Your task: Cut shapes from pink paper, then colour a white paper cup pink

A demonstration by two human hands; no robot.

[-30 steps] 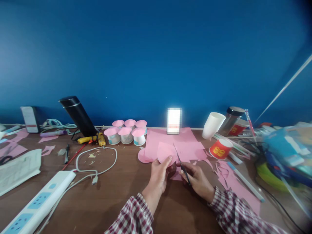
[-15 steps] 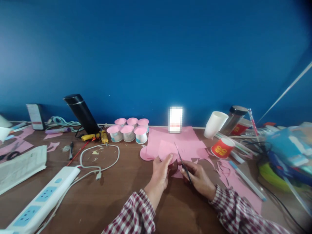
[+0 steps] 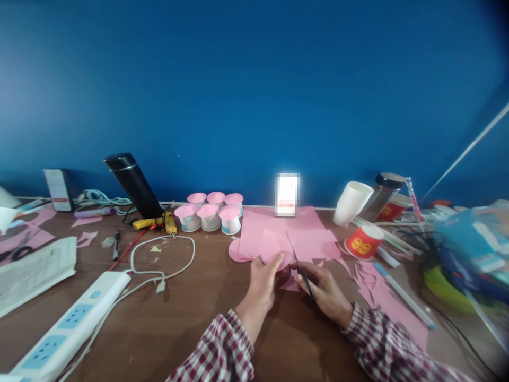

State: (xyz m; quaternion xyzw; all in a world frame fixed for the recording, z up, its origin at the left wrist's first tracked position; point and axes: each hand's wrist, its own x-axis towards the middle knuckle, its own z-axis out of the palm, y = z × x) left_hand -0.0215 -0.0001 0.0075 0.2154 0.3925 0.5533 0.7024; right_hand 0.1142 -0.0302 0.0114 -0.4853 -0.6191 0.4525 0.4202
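Note:
My left hand [image 3: 262, 284] pinches a piece of pink paper [image 3: 272, 245] with thumb and fingers, holding it just above the brown table [image 3: 191, 318]. My right hand [image 3: 324, 292] grips a pair of black scissors [image 3: 299, 265]; their blades point up and away into the pink piece. Larger pink sheets [image 3: 286, 231] lie flat behind both hands. Both sleeves are checked red and white.
Six pink-topped paper cups [image 3: 210, 215] stand behind left of the sheets. A red cup [image 3: 362, 241] and white cup [image 3: 350, 202] lie right. A black flask [image 3: 135, 185], glue gun [image 3: 159, 223], white cable [image 3: 163, 260] and power strip [image 3: 71, 326] lie left. Pink scraps [image 3: 382, 297] and clutter fill the right.
The view shifted slightly right at first, then held. My left hand's grip on the pink piece has shifted a little; the scissors stay in the paper.

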